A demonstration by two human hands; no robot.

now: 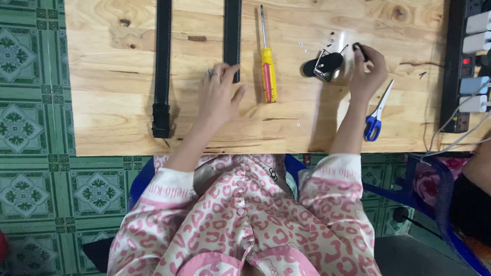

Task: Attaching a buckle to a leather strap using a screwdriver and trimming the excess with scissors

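Note:
My left hand [219,94] lies flat on the wooden table [117,117], its fingertips resting on the near end of a black belt [232,30]; a ring shows on one finger. A second black belt [162,66] lies further left. My right hand [365,74] pinches a small black piece [361,49] just right of a metal belt buckle with a black oval part [324,64]. Between the hands lies a screwdriver [268,74] with a yellow and red handle. Tiny screws [306,49] are scattered near the buckle.
Blue-handled scissors [376,116] lie by my right wrist. A black power strip [459,66] with white plugs and cables runs along the table's right edge. Another person [473,199] sits at the right. Green patterned floor tiles [30,153] lie to the left.

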